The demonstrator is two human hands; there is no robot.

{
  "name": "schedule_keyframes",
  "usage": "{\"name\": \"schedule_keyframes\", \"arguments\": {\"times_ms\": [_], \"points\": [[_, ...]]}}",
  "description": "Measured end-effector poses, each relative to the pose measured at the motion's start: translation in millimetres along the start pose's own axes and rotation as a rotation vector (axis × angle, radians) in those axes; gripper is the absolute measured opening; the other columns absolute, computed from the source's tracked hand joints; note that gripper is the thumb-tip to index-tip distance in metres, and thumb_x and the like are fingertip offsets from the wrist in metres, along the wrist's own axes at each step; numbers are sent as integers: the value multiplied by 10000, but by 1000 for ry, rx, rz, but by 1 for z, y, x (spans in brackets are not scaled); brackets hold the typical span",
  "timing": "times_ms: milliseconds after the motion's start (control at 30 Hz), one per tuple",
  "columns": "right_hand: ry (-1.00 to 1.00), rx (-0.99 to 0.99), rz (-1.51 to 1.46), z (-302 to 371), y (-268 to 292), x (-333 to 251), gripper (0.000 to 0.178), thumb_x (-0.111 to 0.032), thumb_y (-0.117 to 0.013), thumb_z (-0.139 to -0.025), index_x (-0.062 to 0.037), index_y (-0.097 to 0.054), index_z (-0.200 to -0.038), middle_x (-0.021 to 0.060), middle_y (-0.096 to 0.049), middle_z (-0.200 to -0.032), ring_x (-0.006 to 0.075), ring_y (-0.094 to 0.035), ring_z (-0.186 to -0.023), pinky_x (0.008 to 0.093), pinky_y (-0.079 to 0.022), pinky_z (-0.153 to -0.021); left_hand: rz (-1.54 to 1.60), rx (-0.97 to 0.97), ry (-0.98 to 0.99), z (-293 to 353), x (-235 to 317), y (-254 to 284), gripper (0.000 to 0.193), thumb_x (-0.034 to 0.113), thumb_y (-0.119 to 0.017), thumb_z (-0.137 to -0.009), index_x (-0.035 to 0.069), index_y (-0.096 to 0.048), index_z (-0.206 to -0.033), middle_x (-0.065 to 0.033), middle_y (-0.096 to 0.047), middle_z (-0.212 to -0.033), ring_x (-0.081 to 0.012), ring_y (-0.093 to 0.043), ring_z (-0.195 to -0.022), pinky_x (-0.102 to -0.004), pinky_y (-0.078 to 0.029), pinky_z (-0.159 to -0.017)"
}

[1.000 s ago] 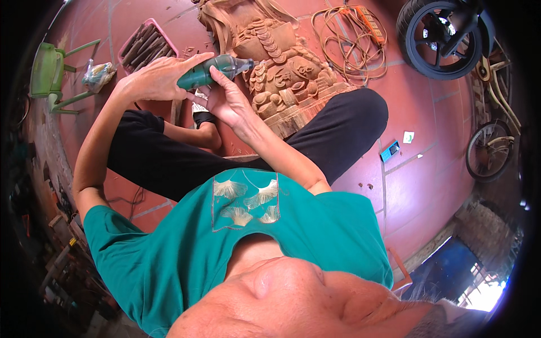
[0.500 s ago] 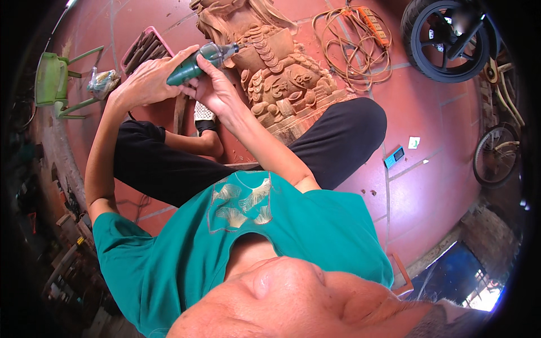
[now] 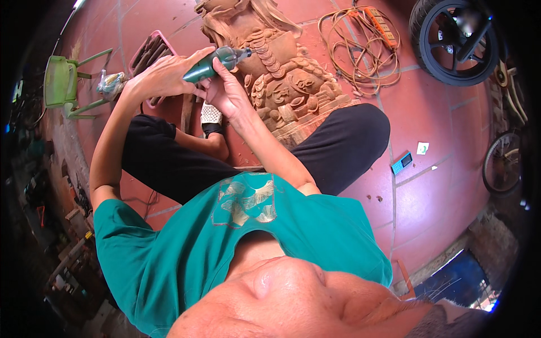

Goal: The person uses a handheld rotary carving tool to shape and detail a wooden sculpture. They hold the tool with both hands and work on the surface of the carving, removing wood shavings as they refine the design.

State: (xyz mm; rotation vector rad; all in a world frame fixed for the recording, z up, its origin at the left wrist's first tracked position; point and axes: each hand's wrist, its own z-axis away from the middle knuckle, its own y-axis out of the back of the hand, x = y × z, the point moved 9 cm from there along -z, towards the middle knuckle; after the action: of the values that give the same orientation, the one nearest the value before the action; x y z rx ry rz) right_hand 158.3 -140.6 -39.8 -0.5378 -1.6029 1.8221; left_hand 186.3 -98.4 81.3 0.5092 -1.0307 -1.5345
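A green rotary tool with a clear grey front end is held in both hands, its nose tilted up and to the right. Around its back and upper side curls my left hand, closed. From below and the right, my right hand grips it closer to the nose, also closed. Beyond the tool lies a large carved wooden piece with beads, scrolls and a face-like relief. The tool's nose is over the carving's left side; whether it touches the wood I cannot tell.
A pink basket of carving tools stands left of the carving, near a green plastic chair with a plastic bag. At right are a coiled cord, an orange power strip, a wheel and a blue phone.
The whole view has shifted slightly, so most things sit a little further right. Both hands and the rotary tool have moved a bit right relative to the carving, the grip unchanged.
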Motion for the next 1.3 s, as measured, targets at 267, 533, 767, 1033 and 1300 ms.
{"name": "schedule_keyframes", "arguments": {"times_ms": [267, 533, 767, 1033, 1300], "points": [[-51, 49, -18, -2, 8, 9, 291, -301, -767, -949, -145, -653, -1167, 1, -704, -973, 140, -671, -776, 506, -596, -901, 35, -2, -9, 3, -2, -4, 1018, 499, -797, -815, 95, -293, -1602, -308, -676, -1121, -455, -677, -1009, -489, -501, -890], [-83, -37, 33, -13, 28, 15, 415, -287, -798, -924, -163, -600, -1266, -2, -688, -1129, 201, -694, -1050, 559, -556, -975, 20, -26, 12, 5, -6, -8, 1025, 524, -782, -827, 61, -282, -1593, -313, -665, -933, -456, -679, -908, -490, -493, -845], [-57, 25, 65, -7, 20, 6, 297, -292, -762, -955, -148, -636, -1183, 6, -729, -1018, 163, -711, -846, 514, -595, -915, 28, -77, 53, 1, -5, -9, 1020, 554, -767, -840, 57, -284, -1588, -317, -641, -845, -467, -669, -841, -490, -494, -784], [-49, -5, 79, -9, 19, 6, 290, -306, -737, -976, -150, -637, -1199, 16, -732, -1031, 164, -713, -852, 498, -598, -902, 33, -7, -7, -3, -15, -14, 1003, 547, -772, -844, 66, -290, -1581, -300, -639, -802, -464, -668, -805, -489, -495, -745], [-48, -7, 45, -15, 29, 7, 419, -275, -779, -945, -156, -585, -1297, 47, -687, -1220, 263, -703, -1104, 541, -582, -920, 19, -25, 8, -4, -11, -12, 1003, 551, -779, -840, 70, -297, -1576, -292, -647, -815, -459, -671, -819, -481, -498, -760]]}}
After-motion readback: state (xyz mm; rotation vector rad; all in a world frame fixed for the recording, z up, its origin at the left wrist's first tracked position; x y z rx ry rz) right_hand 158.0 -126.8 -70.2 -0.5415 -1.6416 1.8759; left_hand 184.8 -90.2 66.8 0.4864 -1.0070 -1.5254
